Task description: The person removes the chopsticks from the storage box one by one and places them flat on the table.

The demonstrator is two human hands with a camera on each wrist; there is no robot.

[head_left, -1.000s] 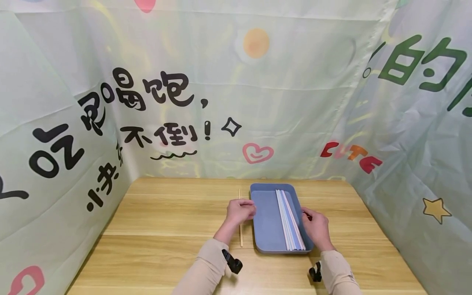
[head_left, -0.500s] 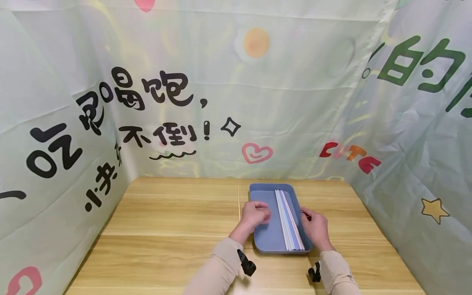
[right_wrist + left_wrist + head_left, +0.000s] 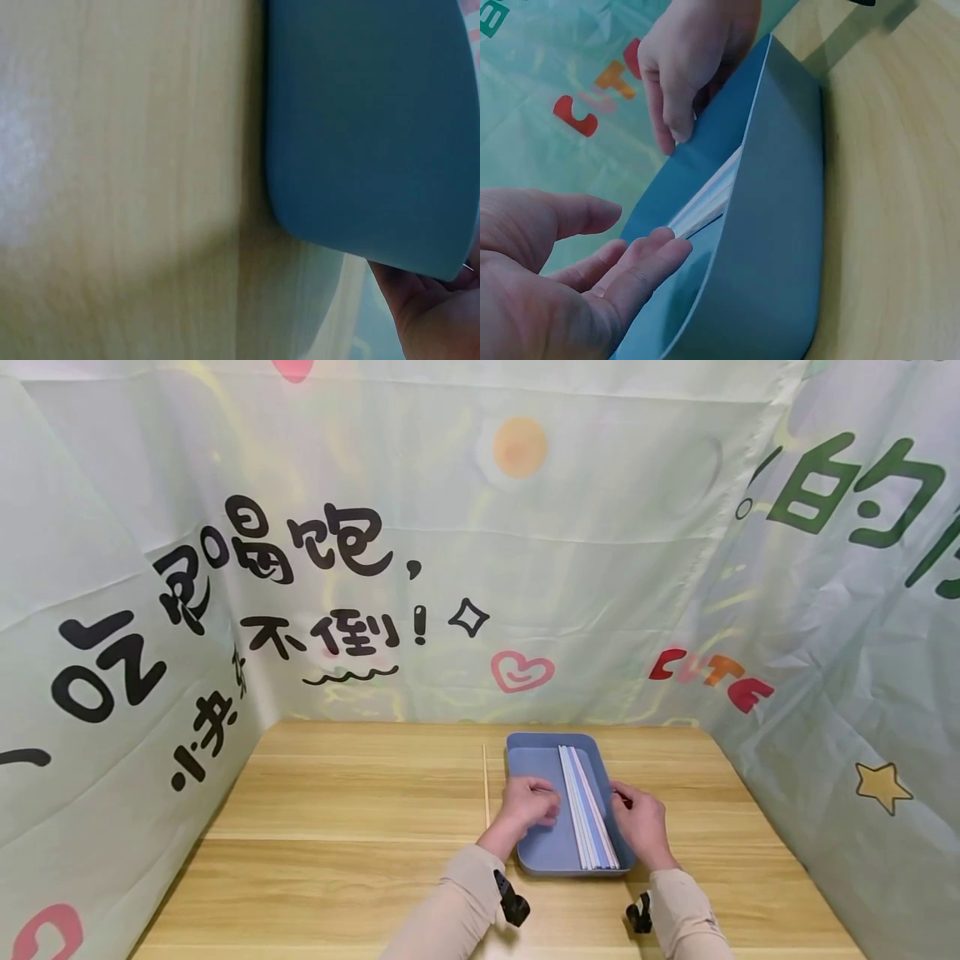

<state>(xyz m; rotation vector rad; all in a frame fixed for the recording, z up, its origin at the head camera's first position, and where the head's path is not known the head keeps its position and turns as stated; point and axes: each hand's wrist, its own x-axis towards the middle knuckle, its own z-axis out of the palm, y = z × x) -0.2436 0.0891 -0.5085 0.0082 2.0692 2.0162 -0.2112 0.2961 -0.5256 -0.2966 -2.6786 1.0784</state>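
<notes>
A blue-grey rectangular tray [image 3: 534, 762] stands on the table. Several long thin sticks, resembling chopsticks, in white, pale blue and pink [image 3: 587, 806] lie side by side along its right half. My left hand [image 3: 529, 803] hovers over the tray's left part, holding nothing. Its fingers [image 3: 645, 274] are loosely bent near the sticks, with the thumb apart in the left wrist view. At the right wall, my right hand [image 3: 642, 827] pinches the tray's rim. The right wrist view shows that hand [image 3: 442, 322] partly hidden behind the tray's corner.
One thin wooden stick [image 3: 486, 785] lies on the table [image 3: 360, 810] left of the tray, its near end hidden behind the left arm. Printed cloth walls [image 3: 600, 568] stand at the back and both sides.
My left hand has moved right, from the tray's left rim to over its inside. The right hand stays at the right rim, and the sticks have not moved.
</notes>
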